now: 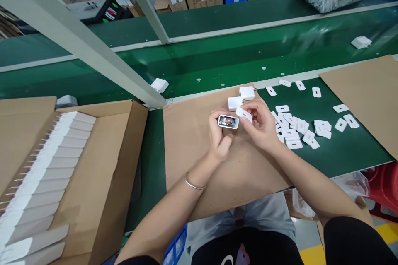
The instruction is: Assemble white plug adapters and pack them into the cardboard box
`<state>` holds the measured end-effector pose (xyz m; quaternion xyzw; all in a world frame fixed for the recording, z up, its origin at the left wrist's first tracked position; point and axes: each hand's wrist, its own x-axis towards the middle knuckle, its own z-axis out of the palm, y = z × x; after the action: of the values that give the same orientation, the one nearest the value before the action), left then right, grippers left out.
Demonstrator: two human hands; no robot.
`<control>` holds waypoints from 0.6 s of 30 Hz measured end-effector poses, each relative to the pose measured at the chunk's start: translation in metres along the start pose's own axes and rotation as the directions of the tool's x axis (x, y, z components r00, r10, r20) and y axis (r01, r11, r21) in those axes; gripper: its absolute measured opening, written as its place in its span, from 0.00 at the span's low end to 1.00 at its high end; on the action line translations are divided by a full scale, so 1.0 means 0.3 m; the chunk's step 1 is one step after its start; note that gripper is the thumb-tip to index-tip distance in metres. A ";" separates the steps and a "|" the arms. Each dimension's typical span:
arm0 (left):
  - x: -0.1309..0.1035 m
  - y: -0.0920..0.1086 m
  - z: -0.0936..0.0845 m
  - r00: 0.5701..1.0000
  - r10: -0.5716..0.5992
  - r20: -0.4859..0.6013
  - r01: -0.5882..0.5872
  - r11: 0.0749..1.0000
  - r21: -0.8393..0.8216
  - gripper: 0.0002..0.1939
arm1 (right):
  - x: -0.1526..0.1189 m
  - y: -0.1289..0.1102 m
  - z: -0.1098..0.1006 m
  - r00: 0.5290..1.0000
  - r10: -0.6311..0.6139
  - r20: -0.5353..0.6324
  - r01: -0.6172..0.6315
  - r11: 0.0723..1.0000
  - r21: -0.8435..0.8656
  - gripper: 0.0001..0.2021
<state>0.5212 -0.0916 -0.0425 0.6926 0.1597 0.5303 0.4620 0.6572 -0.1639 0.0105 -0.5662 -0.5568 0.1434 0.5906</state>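
While an open-ended white charger housing (228,127) is being gripped by the left hand (218,140), a slotted white cover plate (244,114) is being pinched between thumb and fingers by the right hand (263,126). The housing is being judged light, stiff and slightly slippery, its exposed inner parts fragile; it is being held suitably by its outer walls, and the thin plate is best being taken by its edges. Near the centre of the frame, the housing is being presented between the hands, the plate just beside its upper right; whether they are touching cannot be told. Loose cover plates (290,133) are being carried by the green counter (336,157) at right.
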 end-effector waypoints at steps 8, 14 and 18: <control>-0.010 -0.004 0.006 0.998 -0.062 -0.016 0.061 0.997 -0.047 0.22 | -0.001 -0.007 0.004 0.996 -0.067 0.062 0.072 0.994 -0.078 0.10; -0.014 -0.002 0.014 0.988 -0.152 -0.024 0.152 0.988 -0.015 0.20 | -0.008 0.011 0.009 0.980 -0.015 0.200 0.049 0.985 -0.163 0.10; -0.011 0.013 0.020 0.987 -0.155 -0.053 0.158 0.986 0.049 0.17 | -0.010 0.016 0.014 0.980 -0.018 0.199 0.055 0.982 -0.180 0.10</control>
<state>0.5242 -0.0988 -0.0412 0.6770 0.2388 0.5047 0.4796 0.6549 -0.1628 0.0039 -0.5913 -0.6336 0.1353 0.4802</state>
